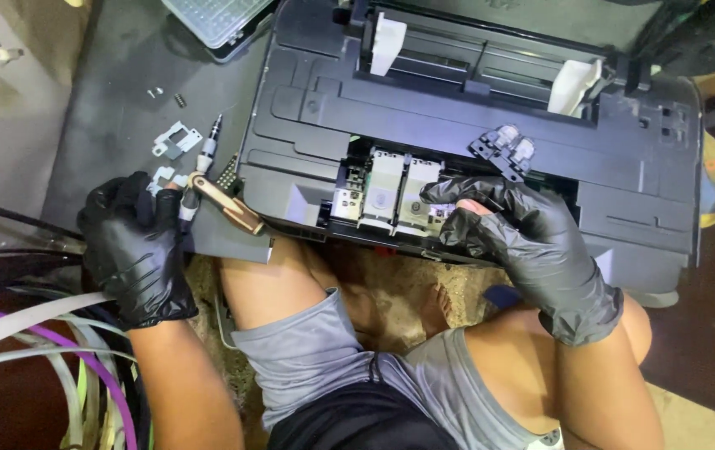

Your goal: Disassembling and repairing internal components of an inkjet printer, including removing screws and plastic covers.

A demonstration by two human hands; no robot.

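Observation:
An opened black printer (466, 125) lies on the floor in front of my knees, its cartridge carriage (382, 192) exposed near the front. My right hand (524, 242), in a black glove, reaches into the opening beside the carriage, fingers curled against the parts there; what they pinch is hidden. My left hand (132, 242), also gloved, rests on the grey mat (116, 108) left of the printer, next to a screwdriver (199, 167) and a brown-handled tool (228, 204). Whether its fingers hold either tool is unclear.
Small metal brackets (176, 142) and loose screws (157, 93) lie on the mat. A clear plastic parts box (216, 21) sits at the top. Coloured cables (49, 342) bunch at the lower left. A small black roller part (503, 150) rests on the printer.

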